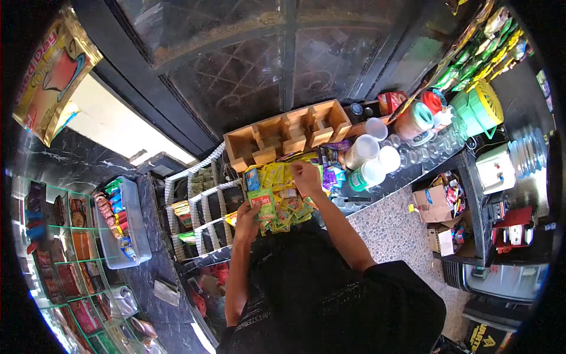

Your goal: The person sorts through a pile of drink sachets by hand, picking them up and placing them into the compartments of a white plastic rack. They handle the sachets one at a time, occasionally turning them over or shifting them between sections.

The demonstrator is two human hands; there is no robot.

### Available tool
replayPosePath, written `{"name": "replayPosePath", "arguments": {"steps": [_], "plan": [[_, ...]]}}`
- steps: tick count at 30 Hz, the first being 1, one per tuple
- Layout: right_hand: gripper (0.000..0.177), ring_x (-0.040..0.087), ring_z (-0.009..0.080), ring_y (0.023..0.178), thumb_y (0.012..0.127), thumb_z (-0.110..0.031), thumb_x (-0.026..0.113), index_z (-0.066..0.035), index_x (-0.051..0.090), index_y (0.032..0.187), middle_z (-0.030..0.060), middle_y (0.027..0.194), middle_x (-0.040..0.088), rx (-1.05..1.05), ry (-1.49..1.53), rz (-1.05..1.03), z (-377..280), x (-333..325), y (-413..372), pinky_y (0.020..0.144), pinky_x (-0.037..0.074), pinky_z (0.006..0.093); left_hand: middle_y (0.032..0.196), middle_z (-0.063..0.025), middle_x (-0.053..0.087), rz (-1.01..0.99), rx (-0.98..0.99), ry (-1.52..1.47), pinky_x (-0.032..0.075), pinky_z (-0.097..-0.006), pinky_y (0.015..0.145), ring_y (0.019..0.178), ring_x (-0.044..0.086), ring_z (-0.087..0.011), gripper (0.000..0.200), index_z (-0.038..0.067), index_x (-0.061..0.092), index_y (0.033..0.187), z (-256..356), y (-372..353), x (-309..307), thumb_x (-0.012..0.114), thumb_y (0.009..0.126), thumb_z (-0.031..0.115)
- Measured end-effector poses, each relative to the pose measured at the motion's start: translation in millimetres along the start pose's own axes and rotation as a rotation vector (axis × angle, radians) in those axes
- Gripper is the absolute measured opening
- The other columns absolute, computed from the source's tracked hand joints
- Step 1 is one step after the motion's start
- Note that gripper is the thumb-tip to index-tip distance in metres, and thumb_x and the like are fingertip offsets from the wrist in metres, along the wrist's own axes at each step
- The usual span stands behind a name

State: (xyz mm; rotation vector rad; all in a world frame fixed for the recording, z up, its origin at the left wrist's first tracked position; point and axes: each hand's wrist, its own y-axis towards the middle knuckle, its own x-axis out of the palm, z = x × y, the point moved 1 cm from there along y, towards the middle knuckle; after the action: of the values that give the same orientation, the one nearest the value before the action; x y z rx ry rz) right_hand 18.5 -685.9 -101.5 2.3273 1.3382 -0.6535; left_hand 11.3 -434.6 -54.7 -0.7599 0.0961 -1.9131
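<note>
My left hand is closed on a green sachet at the left side of a pile of sachets. The pile of mostly yellow and green sachets lies on the counter in front of me. Over the back right of this pile is my right hand, its fingers bent together; whatever they hold, if anything, is too small to make out. Just behind the pile stands a wooden compartment box.
White-roped divided trays sit to the left. A clear plastic bin of packets is farther left. Plastic jars and a green bucket stand to the right. A gold packet hangs upper left.
</note>
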Motion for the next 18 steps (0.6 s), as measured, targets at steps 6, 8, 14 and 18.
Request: {"name": "replayPosePath", "arguments": {"steps": [6,8,14,18], "plan": [[0.053,0.047,0.0430,0.131,0.083,-0.037,0.073,-0.005,0.063,0.125,0.0224,0.138,0.055,0.373,-0.588,-0.260,9,-16,34,0.101,0.044,0.0554,0.131,-0.0203,0.063,-0.111,-0.042,-0.450,0.054,-0.0535,0.097,0.122,0.061,-0.0399,0.056,-0.002,0.044,0.142,11,1,-1,0.046,0.106,0.041],[0.064,0.044,0.0438,0.132,0.080,-0.037,0.075,-0.005,0.057,0.133,0.0197,0.141,0.053,0.437,-0.742,-0.336,18,-8,36,0.104,0.038,0.0604,0.133,-0.0208,0.062,-0.093,-0.056,-0.461,0.053,-0.0534,0.099,0.124,0.060,-0.0400,0.059,-0.001,0.043,0.143,18,-3,2,0.045,0.105,0.044],[0.061,0.048,0.0376,0.130,0.078,-0.037,0.078,-0.009,0.061,0.130,0.0156,0.140,0.056,0.338,-0.792,-0.328,45,-6,51,0.102,0.041,0.0592,0.136,-0.0217,0.060,-0.134,-0.068,-0.516,0.049,-0.0522,0.104,0.126,0.058,-0.0406,0.062,0.001,0.040,0.146,22,-10,9,0.043,0.105,0.047],[0.039,0.057,0.0308,0.121,0.072,-0.041,0.087,-0.020,0.076,0.104,0.0069,0.116,0.071,0.156,-0.791,-0.162,46,-17,48,0.103,0.039,0.0582,0.135,-0.0216,0.061,-0.153,-0.093,-0.462,0.048,-0.0535,0.104,0.124,0.059,-0.0413,0.055,0.002,0.042,0.145,18,-11,5,0.046,0.105,0.039]]}}
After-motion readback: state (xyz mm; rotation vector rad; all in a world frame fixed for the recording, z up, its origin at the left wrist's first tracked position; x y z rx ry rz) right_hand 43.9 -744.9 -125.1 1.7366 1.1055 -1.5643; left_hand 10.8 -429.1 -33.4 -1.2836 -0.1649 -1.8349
